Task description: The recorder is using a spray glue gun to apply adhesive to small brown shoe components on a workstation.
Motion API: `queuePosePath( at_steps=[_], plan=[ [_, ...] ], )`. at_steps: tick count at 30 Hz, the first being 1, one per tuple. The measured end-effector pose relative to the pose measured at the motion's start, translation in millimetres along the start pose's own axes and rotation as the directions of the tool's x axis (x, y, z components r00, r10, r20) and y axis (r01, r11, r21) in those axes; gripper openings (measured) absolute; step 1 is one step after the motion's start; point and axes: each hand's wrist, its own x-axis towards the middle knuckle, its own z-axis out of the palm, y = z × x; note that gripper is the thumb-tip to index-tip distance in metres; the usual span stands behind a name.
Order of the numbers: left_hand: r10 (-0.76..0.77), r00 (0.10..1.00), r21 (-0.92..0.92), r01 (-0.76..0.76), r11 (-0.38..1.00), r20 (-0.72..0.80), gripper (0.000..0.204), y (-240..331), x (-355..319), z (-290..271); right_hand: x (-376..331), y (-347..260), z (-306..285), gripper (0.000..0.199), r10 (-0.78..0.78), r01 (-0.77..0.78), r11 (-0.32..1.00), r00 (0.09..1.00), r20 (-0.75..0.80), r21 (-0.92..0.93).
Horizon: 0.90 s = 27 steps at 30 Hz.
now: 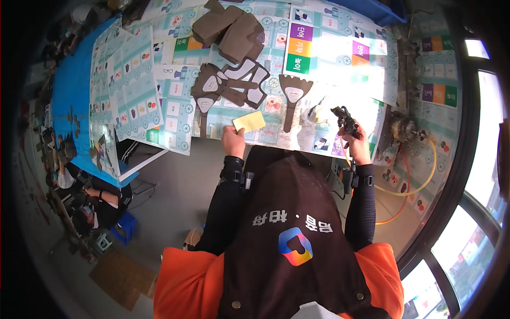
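My left hand [232,142] pinches the near left corner of a small yellow rectangular piece [248,122] at the table's front edge. In my right hand [357,145] is a dark, grime-caked spray gun [345,121], held upright over the front right of the table. Between the hands and a little farther back lies a brown fan-shaped piece [295,90] with a long tail and a pale patch. Behind the yellow piece, several brown cut pieces [231,85] with whitish patches overlap in a loose pile.
Stacks of brown cut pieces [239,37] stand at the back of the printed-sheet-covered table [170,114]. A blue bin [372,10] is at the back right. A yellow hose [433,170] loops on the right. Another person [101,196] sits far left beside a blue table [79,138].
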Motion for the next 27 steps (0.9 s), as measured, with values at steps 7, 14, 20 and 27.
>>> queuePosePath(
  at_steps=[7,14,20,27],
  plan=[
    [0.078,0.92,-0.337,0.061,0.94,0.384,0.01,16,-6,-21,-5,9,-14,0.034,0.01,-0.008,0.999,1.0,0.027,-0.047],
    [0.157,0.778,-0.585,0.305,0.752,0.609,0.015,67,-20,27,2,14,-1,0.033,-0.042,0.044,0.999,0.993,0.108,-0.016],
    [0.041,0.82,-0.538,0.336,0.773,0.571,0.016,77,-16,61,22,23,18,0.029,-0.039,0.064,0.98,0.99,0.136,-0.186],
    [-0.051,0.859,-0.442,0.312,0.841,0.509,0.018,74,-14,76,30,20,35,0.033,-0.181,0.227,0.93,0.968,0.176,-0.289]
  ],
)
